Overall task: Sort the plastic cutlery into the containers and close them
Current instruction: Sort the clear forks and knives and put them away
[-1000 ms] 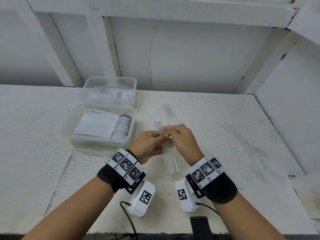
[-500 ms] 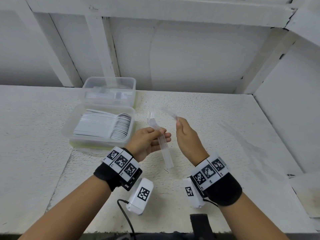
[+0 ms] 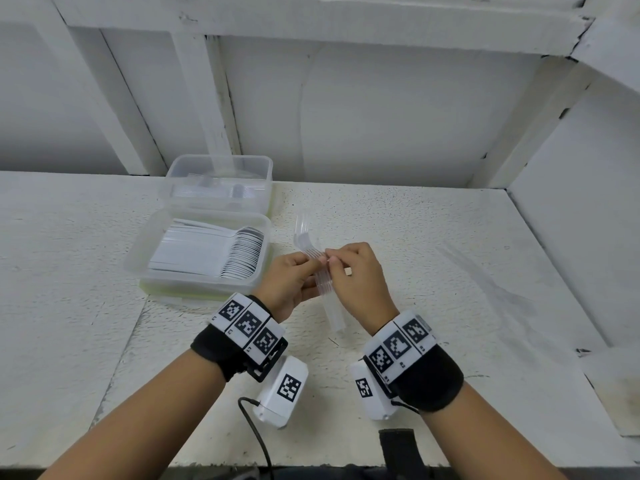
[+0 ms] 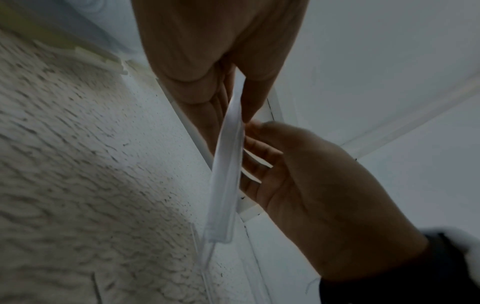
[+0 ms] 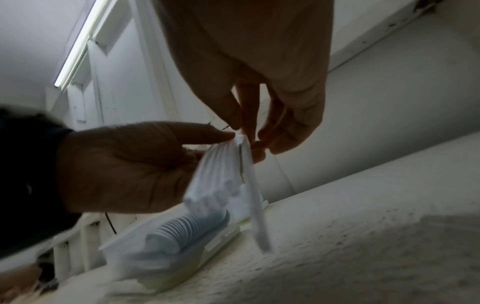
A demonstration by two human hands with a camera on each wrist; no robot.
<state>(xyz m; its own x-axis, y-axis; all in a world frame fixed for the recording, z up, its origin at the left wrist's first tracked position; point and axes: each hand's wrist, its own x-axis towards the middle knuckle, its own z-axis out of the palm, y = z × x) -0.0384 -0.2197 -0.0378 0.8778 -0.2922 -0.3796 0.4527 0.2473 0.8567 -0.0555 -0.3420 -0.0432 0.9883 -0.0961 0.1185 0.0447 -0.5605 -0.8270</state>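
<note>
While my left hand [image 3: 289, 285] is pinching the stack of clear forks [image 3: 320, 271] above the table [image 3: 450, 271], my right hand [image 3: 358, 282] is nipping their necks from 3 o'clock. I am squaring them, so I should be nudging stray handles flush before carrying them to the far container [image 3: 218, 181] at 11 o'clock, behind the spoon container [image 3: 201, 258].

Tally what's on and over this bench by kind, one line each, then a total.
Clear plastic containers: 2 (near one with stacked spoons, far one)
Bundle of clear forks: 1, held by left hand and right hand
Hands: 2
Total: 5
</note>
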